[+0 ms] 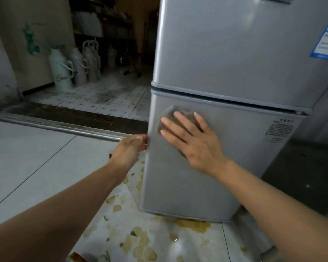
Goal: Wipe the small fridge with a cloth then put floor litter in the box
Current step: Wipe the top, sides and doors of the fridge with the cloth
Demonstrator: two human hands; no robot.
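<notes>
The small silver two-door fridge (235, 63) fills the right half of the head view. My right hand (193, 142) lies flat, fingers spread, on the upper part of the lower door and presses a grey cloth (170, 116) against it; only the cloth's edge shows past my fingertips. My left hand (130, 150) grips the left edge of the lower door, fingers curled around it. Yellowish peel-like litter (138, 242) is scattered on the white floor tiles in front of and to the left of the fridge base. No box is clearly in view.
A metal door-track strip (55, 124) crosses the floor at left. Beyond it lies a patterned tiled floor with several thermos flasks (62, 70) against a wall. A dark cabinet surface (301, 176) adjoins the fridge on the right. An orange-brown object (77, 257) peeks in at the bottom edge.
</notes>
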